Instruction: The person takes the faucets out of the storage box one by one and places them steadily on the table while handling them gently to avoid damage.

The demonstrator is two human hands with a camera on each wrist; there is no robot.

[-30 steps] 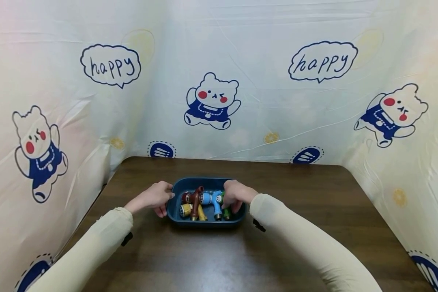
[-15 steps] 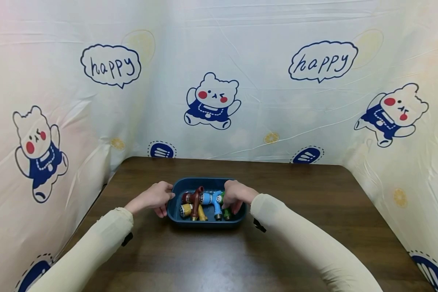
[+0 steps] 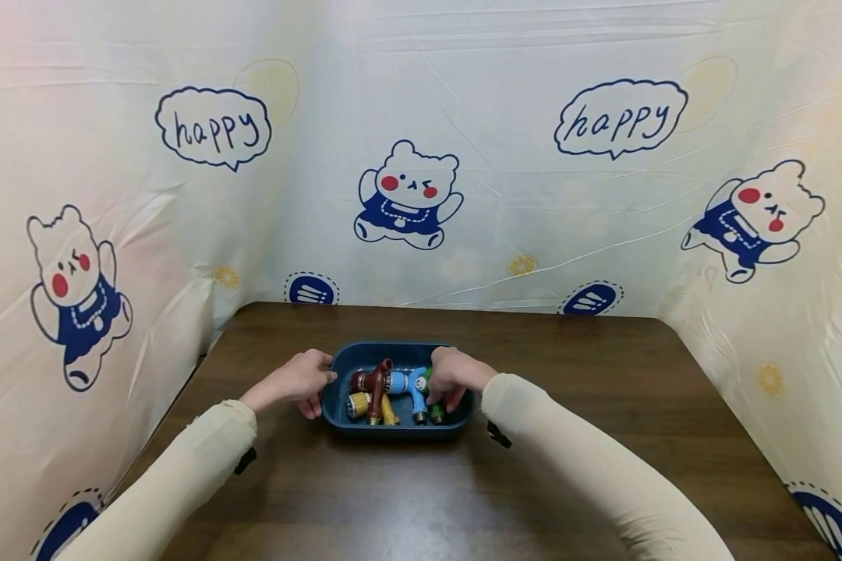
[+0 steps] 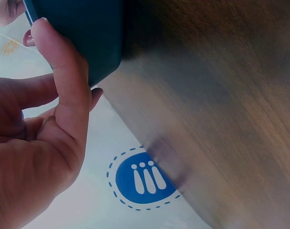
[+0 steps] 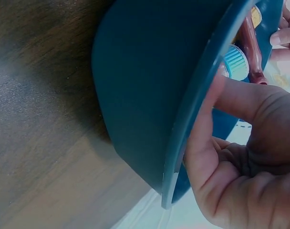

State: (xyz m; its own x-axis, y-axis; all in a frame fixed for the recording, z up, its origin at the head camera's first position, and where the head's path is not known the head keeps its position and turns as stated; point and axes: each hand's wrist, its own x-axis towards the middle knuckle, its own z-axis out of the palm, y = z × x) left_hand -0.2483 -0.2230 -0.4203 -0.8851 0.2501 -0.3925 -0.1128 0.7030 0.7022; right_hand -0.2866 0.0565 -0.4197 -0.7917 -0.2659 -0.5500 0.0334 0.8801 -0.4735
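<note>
Left hand (image 3: 298,382) holding the basin's (image 3: 400,431) left edge, thumb at the rim — right hand (image 3: 452,372) inside the right end, fingers curled round the green faucet (image 3: 436,413), blue one (image 3: 417,387) just beside — table (image 3: 575,405) spreading widest right of the basin.

Dark blue rounded tray (image 3: 396,432), level on the desk (image 3: 421,499), containing four glossy tap-shaped pieces: brown piece (image 3: 377,393) crossing over yellow piece (image 3: 357,405) at left; blue piece (image 3: 419,392), ribbed collar leftward, near centre; green piece (image 3: 436,414), partly hidden, at right.
</note>
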